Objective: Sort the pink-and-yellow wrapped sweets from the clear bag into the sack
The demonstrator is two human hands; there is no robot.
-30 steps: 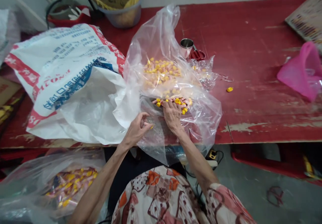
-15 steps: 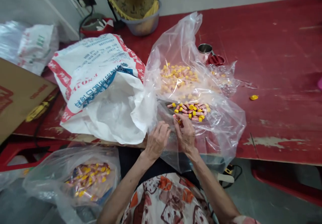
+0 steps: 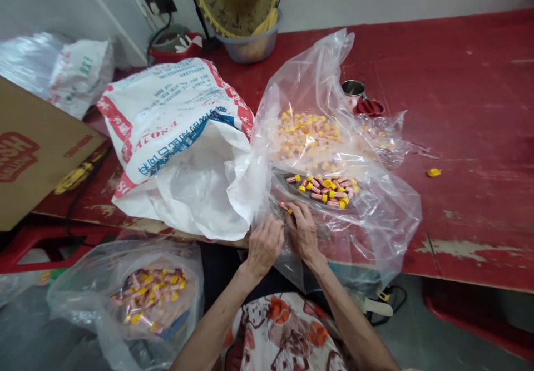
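Note:
Between the thumb and fingers of my right hand (image 3: 303,233) is a small pink patterned tube with a yellow cap (image 3: 285,207). My left hand (image 3: 266,243) is close beside it, fingers curled together; what they may hold is hidden. Just beyond my hands, a loose pile of the same capped tubes (image 3: 334,195) lies at the mouth of a clear plastic bag (image 3: 390,221). Many more tubes (image 3: 306,134) show through the bag's far part. To the left, a white printed woven sack (image 3: 177,120) lies with its mouth facing me.
Another clear bag with capped tubes (image 3: 152,293) hangs low at the left. A cardboard box (image 3: 45,154) stands at the far left. Behind the bag are a metal cup (image 3: 352,88) and red-handled scissors (image 3: 370,107). One yellow piece (image 3: 434,172) lies on the red table (image 3: 471,93).
My right hand has drawn back from the pile toward my left hand, with a capped tube in its fingers. The whole view has shifted slightly.

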